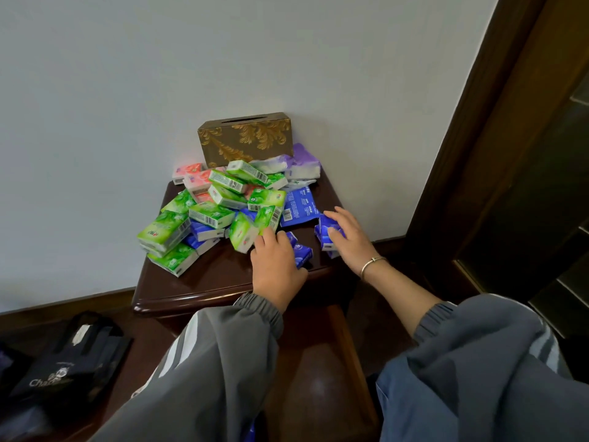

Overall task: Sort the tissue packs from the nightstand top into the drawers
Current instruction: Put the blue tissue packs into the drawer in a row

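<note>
My left hand [276, 266] lies open, half-hiding a blue pack [301, 250]; my right hand [345, 237] clasps another blue pack [326, 232]; open drawer [318, 362] mostly hidden by sleeves.

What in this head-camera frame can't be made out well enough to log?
- Drawer interior: head view, mostly covered by both sleeves.
- Blue pack under the left hand: largely covered; grip unclear.
- Right hand fingers on another blue pack: whether closed on it is unclear.
- Packs low in the pile: buried, count unknowable.
- Black bag lettering: cut off, too small.
</note>
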{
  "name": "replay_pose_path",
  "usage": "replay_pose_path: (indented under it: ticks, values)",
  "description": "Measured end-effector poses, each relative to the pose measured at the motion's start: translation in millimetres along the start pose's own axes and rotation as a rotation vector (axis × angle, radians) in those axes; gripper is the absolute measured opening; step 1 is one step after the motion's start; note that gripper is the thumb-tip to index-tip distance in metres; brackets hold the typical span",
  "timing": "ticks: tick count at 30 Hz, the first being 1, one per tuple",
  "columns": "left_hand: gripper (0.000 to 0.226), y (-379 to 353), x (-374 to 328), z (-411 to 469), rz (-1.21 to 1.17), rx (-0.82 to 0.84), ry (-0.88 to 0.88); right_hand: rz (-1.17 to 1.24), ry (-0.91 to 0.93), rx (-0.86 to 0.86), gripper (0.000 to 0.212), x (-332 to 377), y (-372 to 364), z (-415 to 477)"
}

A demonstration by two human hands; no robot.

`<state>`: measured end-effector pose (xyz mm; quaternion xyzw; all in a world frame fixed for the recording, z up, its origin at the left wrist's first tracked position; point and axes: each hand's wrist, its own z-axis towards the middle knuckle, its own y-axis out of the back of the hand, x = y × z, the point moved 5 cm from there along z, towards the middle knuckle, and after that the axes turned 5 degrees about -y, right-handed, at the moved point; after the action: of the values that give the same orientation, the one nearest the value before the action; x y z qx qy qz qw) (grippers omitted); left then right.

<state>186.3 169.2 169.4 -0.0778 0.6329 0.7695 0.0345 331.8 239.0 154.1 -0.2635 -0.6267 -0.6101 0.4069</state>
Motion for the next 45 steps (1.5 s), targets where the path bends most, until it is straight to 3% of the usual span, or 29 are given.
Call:
replay_pose_path:
  ticks: [6, 11, 15, 20, 26, 30, 34, 37, 42, 45]
  values:
    - [0.061, 4.8, 16.1, -2.1, -0.230, -0.071, -0.025, 0.098, -0.277, 0.058, 0.093, -2.4, 10.3, 5.9]
    - [0.058, 8.8, 28.8, 1.4, -0.296, -0.042, -0.103, 0.032, -0.446, 0.116, 0.096, 1.6, 9.2, 14.8]
    - [0.057, 8.9, 35.7, -0.9, -0.380, -0.105, -0.105, 0.116, -0.573, 0.100, 0.090, 1.9, 11.8, 16.2]
    - [0.051, 6.7, 43.9, -2.2, -0.827, -0.202, 0.108, 0.322, -0.625, 0.038, 0.060, -6.4, 13.7, 6.3]
    - [0.010, 2.8, 40.4, -2.3, -1.660, -0.033, 0.456, 0.875, -0.516, -0.020, 0.032, -2.1, 15.0, -6.5]
    - [0.031, 7.6, 41.8, -9.9, -2.078, 0.103, 0.526, 1.248, -0.497, 0.108, 0.016, 4.1, 20.5, -27.9]
    - [0.049, 15.3, 40.6, -30.9, -2.143, 0.260, 0.524, 1.512, -0.502, 0.166, 0.023, 13.6, 23.5, -55.3]
    - [0.050, 17.7, 43.5, -52.7, -2.137, 0.323, 0.511, 1.521, -0.497, 0.261, 0.026, 22.3, 15.8, -80.0]
    - [0.059, 13.0, 61.6, -93.0, -1.883, 0.245, 0.460, 1.403, -0.473, 0.375, 0.042, 41.0, -10.4, -112.3]
    - [0.059, 9.5, 76.6, -117.1, -1.702, 0.168, 0.449, 1.334, -0.433, 0.373, 0.041, 53.1, -27.2, -125.0]
